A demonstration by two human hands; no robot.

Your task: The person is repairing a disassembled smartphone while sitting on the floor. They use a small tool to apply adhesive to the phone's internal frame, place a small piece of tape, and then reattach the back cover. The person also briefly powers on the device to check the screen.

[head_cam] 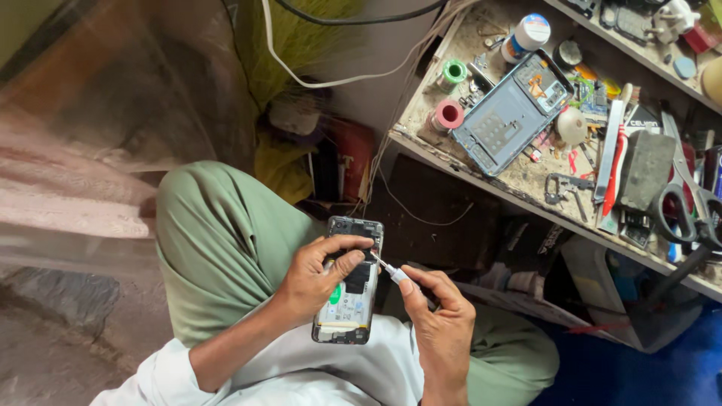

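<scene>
- Both hands work low over the lap, above green trousers (pixel 218 233) and a white shirt (pixel 301 376)
- Left hand (pixel 316 282) wraps round an opened phone (pixel 350 289), fingers closed on its left edge and thumb pressed across the exposed insides near the top
- Phone sits upright in that grip, back cover off, board and a green patch showing, just above the knee
- Right hand (pixel 440 323) is pinched shut on a small screwdriver (pixel 391 271), thumb and forefinger clamped on the handle
- Screwdriver tip slants up and left, touching the phone's right side about a third of the way down
- Up to the right runs a cluttered bench (pixel 451 154), well apart from the hands
- On it lies a blue-grey back cover (pixel 508 113), inside face up, tilted diagonally
- Just left of the cover stand a pink spool (pixel 448 115) and a green spool (pixel 453 71)
- A white bottle (pixel 526 34) with a blue band lies near the cover's top corner
- Black scissors (pixel 688 207) rest at the far right end, beside a grey block (pixel 647 169) and a red-and-white toothbrush (pixel 618 146)
- A white cable (pixel 338 75) loops across the wall behind, running toward the bench corner
</scene>
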